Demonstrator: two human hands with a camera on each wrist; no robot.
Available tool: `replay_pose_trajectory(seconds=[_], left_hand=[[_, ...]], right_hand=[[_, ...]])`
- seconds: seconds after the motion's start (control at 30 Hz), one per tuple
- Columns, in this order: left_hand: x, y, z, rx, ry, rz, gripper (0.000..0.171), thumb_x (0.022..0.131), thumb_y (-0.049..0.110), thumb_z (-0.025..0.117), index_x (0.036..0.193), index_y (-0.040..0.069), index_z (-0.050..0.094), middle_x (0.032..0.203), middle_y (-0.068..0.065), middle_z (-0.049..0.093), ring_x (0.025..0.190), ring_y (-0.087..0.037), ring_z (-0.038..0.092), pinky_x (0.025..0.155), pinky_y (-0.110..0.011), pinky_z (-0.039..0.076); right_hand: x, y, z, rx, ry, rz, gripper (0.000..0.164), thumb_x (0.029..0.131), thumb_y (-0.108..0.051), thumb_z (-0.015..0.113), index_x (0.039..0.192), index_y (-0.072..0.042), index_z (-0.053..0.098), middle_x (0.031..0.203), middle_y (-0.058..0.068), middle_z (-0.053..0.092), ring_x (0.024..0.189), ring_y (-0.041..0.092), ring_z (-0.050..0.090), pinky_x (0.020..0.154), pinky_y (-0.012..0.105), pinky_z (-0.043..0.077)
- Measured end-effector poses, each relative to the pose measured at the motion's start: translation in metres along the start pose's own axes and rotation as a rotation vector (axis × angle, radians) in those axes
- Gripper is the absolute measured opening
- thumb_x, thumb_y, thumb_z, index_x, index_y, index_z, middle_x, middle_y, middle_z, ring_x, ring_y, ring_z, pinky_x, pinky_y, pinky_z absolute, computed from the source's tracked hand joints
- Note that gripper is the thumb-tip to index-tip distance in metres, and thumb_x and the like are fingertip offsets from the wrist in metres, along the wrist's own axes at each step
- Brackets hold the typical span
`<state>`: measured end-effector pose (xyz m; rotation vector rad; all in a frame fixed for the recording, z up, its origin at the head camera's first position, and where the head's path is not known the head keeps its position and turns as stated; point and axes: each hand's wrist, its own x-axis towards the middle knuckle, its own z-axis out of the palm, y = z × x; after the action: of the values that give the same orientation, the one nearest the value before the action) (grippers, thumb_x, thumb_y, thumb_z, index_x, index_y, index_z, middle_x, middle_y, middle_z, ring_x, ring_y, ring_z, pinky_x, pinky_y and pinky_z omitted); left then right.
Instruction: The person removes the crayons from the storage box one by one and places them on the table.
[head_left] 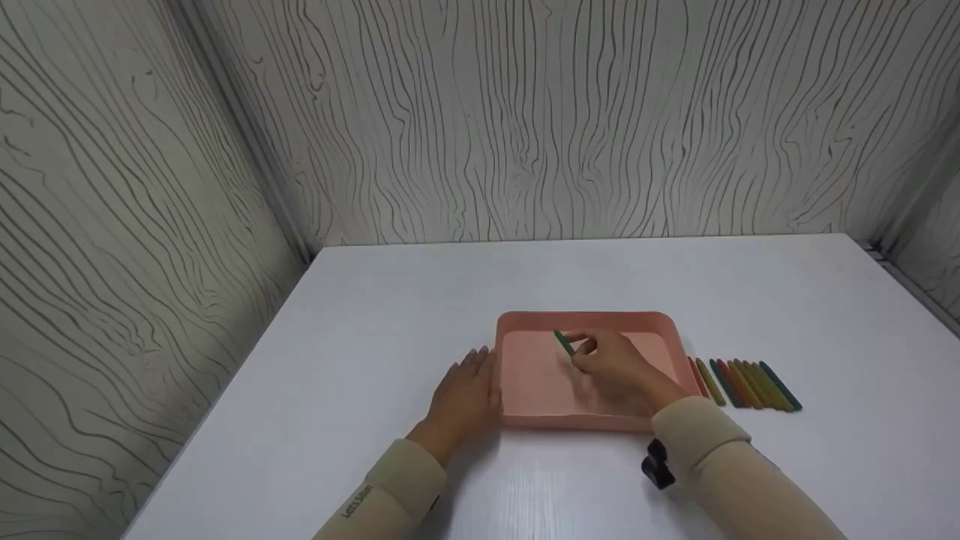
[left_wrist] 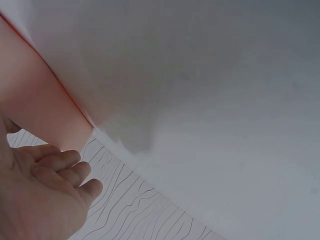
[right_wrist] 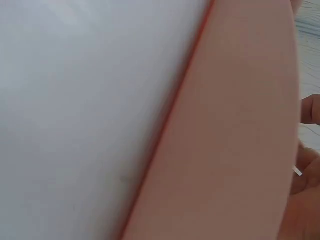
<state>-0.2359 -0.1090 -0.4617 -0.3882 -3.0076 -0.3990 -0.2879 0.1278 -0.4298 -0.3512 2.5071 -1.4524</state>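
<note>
A shallow pink tray (head_left: 536,375) lies on the white table. Over its inside, my right hand (head_left: 619,367) pinches a green crayon (head_left: 562,342) between thumb and fingers, one end pointing up and left. My left hand (head_left: 463,397) lies along the tray's left side, fingers extended forward beside the rim. In the left wrist view that hand (left_wrist: 45,195) appears close to the pink wall, its fingers slightly bent and holding nothing. The right wrist view has the tray's outer wall (right_wrist: 225,125) hiding most of the right hand (right_wrist: 306,205).
Right of the tray, several crayons (head_left: 754,386) in green, red and yellowish tones lie side by side in a row. A black object (head_left: 658,465) is by the right sleeve cuff. Wood-grain patterned panels (head_left: 525,120) rise behind the white table (head_left: 390,300) and at its sides.
</note>
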Motion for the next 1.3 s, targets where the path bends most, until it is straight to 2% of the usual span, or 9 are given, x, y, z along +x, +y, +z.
replay_pose_trajectory(seconds=[0.13, 0.3, 0.53, 0.83, 1.1, 1.3], left_hand=[[0.000, -0.002, 0.001, 0.011, 0.011, 0.010, 0.052, 0.098, 0.025, 0.041, 0.143, -0.001, 0.038, 0.148, -0.014, 0.038, 0.137, -0.030, 0.032, 0.110, -0.046, 0.028], [-0.001, -0.002, 0.000, 0.000, 0.007, 0.004, 0.053, 0.097, 0.025, 0.043, 0.143, -0.001, 0.039, 0.148, -0.014, 0.038, 0.137, -0.031, 0.032, 0.110, -0.046, 0.027], [-0.002, -0.003, -0.001, -0.021, 0.011, -0.003, 0.051, 0.098, 0.024, 0.043, 0.143, -0.001, 0.038, 0.148, -0.014, 0.037, 0.137, -0.030, 0.031, 0.110, -0.046, 0.026], [-0.001, -0.004, 0.001, -0.014, 0.005, -0.016, 0.053, 0.098, 0.026, 0.042, 0.144, -0.001, 0.037, 0.149, -0.014, 0.036, 0.138, -0.030, 0.030, 0.111, -0.045, 0.025], [-0.002, -0.004, -0.001, -0.067, -0.048, -0.019, 0.055, 0.100, 0.028, 0.039, 0.147, 0.001, 0.032, 0.152, -0.013, 0.030, 0.141, -0.029, 0.023, 0.113, -0.045, 0.019], [-0.002, -0.001, 0.000, -0.058, -0.030, -0.015, 0.055, 0.099, 0.028, 0.039, 0.146, 0.000, 0.033, 0.151, -0.013, 0.032, 0.140, -0.029, 0.025, 0.113, -0.045, 0.020]], right_hand=[[-0.001, 0.000, -0.019, -0.091, 0.004, -0.106, 0.042, 0.088, -0.005, 0.056, 0.129, 0.002, 0.055, 0.093, 0.011, 0.061, 0.072, 0.020, 0.055, 0.058, 0.029, 0.041], [-0.006, 0.002, -0.043, -0.109, 0.026, -0.130, 0.043, 0.090, -0.006, 0.054, 0.132, 0.002, 0.053, 0.100, 0.015, 0.060, 0.080, 0.027, 0.060, 0.061, 0.031, 0.046], [-0.016, 0.011, -0.074, -0.221, 0.082, -0.077, 0.043, 0.093, -0.012, 0.053, 0.134, 0.003, 0.049, 0.111, 0.021, 0.057, 0.087, 0.027, 0.061, 0.065, 0.033, 0.049], [-0.026, 0.031, -0.105, -0.311, 0.136, 0.007, 0.046, 0.092, -0.014, 0.052, 0.133, 0.005, 0.048, 0.106, 0.021, 0.059, 0.085, 0.024, 0.060, 0.065, 0.032, 0.048], [-0.043, 0.056, -0.135, -0.334, 0.171, 0.019, 0.047, 0.091, -0.012, 0.051, 0.133, 0.008, 0.046, 0.104, 0.023, 0.059, 0.081, 0.025, 0.059, 0.063, 0.031, 0.049], [-0.058, 0.073, -0.154, -0.390, 0.187, 0.066, 0.048, 0.091, -0.016, 0.050, 0.132, 0.008, 0.045, 0.108, 0.029, 0.057, 0.083, 0.027, 0.056, 0.065, 0.035, 0.048]])
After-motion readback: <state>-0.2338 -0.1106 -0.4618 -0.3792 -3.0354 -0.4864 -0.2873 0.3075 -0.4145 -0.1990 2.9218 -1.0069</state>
